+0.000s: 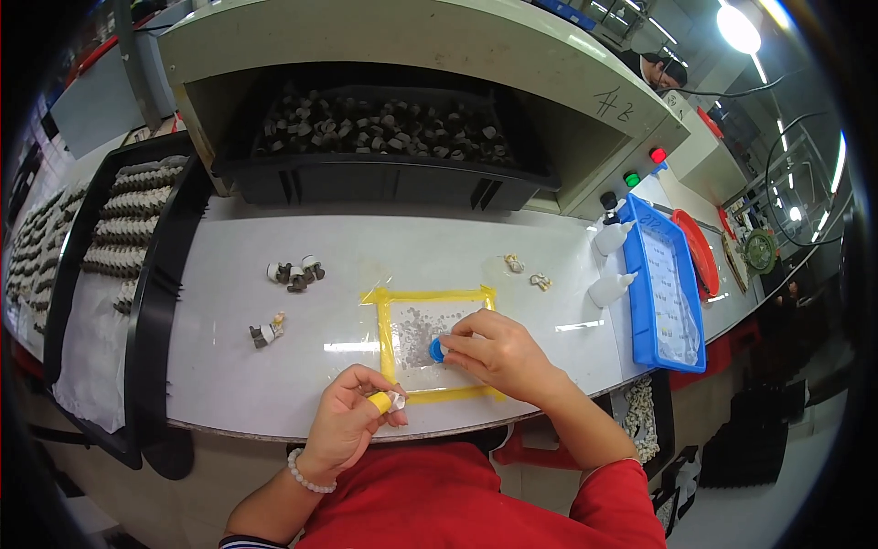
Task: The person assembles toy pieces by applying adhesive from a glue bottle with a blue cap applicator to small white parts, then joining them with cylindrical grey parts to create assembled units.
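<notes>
My left hand (pixel 340 419) is closed around a small yellow-and-white piece (pixel 379 402) near the table's front edge. Between the fingertips of my right hand (pixel 508 357) is a small round blue cap-like piece (pixel 436 351), held low over a clear sheet (pixel 421 371) with many wet-looking spots. Yellow tape (pixel 386 340) frames this sheet. To the left on the table lie small dark-and-white parts (pixel 295 276) in a cluster, and another such part (pixel 265 335) with a tan end. Two small pale parts (pixel 514 263) (pixel 540 282) lie beyond the frame's right corner.
Under the shelf stands a black bin (pixel 366 178) of similar parts. A long black tray (pixel 154 329) with rows of parts is at left. At right are two white squeeze bottles (pixel 611 290) (pixel 613 239), a blue tray (pixel 646 320) and a red tray (pixel 698 252). Another person (pixel 660 71) sits far right.
</notes>
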The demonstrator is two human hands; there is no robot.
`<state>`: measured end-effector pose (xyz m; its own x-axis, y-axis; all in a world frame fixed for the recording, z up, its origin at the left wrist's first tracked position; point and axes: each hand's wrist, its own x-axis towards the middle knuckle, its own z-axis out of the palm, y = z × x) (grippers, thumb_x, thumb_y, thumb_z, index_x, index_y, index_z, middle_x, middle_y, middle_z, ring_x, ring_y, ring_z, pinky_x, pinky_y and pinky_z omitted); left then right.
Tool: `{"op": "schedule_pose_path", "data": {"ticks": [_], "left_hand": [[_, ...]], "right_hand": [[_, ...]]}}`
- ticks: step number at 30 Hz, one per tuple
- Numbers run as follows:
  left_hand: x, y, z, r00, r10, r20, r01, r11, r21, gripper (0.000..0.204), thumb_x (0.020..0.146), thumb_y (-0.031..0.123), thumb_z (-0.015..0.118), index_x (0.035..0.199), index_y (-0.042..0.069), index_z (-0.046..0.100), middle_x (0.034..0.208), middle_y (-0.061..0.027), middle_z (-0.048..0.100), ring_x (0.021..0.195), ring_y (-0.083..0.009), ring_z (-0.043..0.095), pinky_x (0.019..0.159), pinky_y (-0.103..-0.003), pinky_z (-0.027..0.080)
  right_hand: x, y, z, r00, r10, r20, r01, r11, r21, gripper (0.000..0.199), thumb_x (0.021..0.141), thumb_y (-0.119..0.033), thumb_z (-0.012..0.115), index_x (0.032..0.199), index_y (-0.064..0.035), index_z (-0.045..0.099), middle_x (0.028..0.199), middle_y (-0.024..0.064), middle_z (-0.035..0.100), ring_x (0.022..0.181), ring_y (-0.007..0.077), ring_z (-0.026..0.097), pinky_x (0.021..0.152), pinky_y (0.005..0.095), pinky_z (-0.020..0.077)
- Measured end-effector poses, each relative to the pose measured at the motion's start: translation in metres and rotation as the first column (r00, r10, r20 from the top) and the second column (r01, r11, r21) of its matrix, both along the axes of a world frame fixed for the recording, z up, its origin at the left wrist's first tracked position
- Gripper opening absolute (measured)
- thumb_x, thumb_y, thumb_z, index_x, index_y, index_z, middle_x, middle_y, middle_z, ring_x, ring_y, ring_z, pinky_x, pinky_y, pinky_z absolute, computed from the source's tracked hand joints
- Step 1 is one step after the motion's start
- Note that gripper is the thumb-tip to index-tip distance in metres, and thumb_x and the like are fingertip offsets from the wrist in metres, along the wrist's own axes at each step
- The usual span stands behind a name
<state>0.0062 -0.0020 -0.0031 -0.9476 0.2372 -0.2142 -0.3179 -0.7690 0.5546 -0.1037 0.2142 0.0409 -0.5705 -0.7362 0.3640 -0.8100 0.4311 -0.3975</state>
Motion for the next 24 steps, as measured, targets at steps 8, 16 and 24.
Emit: {"op": "schedule_pose_path", "data": {"ticks": [8,16,24], "left_hand": [[-0.003,0.01,0.005,0.999,0.013,-0.043,-0.019,0.99,-0.138,0.026,0.085,-0.006,0.059,0.11,-0.004,0.058,0.103,-0.012,0.058,0.092,-0.0228,0.063,0.085,-0.033,0.053],[-0.003,0.012,-0.006,0.996,0.044,-0.081,-0.048,0.997,-0.055,0.027,0.085,-0.004,0.06,0.112,-0.005,0.057,0.104,-0.0143,0.061,0.091,-0.0241,0.065,0.081,-0.033,0.055],[-0.008,0.017,-0.002,0.996,0.053,-0.074,-0.06,0.994,-0.095,0.026,0.087,-0.002,0.059,0.112,-0.005,0.056,0.102,-0.0167,0.063,0.091,-0.0252,0.064,0.084,-0.036,0.054]], "right_hand": [[-0.003,-0.003,-0.001,0.999,0.038,0.005,-0.039,0.996,0.074,0.016,0.073,-0.011,0.069,0.087,-0.0036,0.066,0.08,0.0071,0.059,0.075,0.0236,0.059,0.066,0.0338,0.0494],[0.004,0.003,-0.007,0.945,-0.111,0.308,0.157,0.979,-0.129,0.022,0.073,-0.004,0.073,0.095,-0.002,0.069,0.088,0.009,0.064,0.076,0.0203,0.062,0.067,0.0278,0.0497],[0.017,0.001,-0.005,0.795,0.022,0.606,0.233,0.912,-0.337,0.022,0.075,0.002,0.071,0.098,0.0013,0.068,0.093,0.012,0.065,0.088,0.0189,0.061,0.076,0.0282,0.0472]]}}
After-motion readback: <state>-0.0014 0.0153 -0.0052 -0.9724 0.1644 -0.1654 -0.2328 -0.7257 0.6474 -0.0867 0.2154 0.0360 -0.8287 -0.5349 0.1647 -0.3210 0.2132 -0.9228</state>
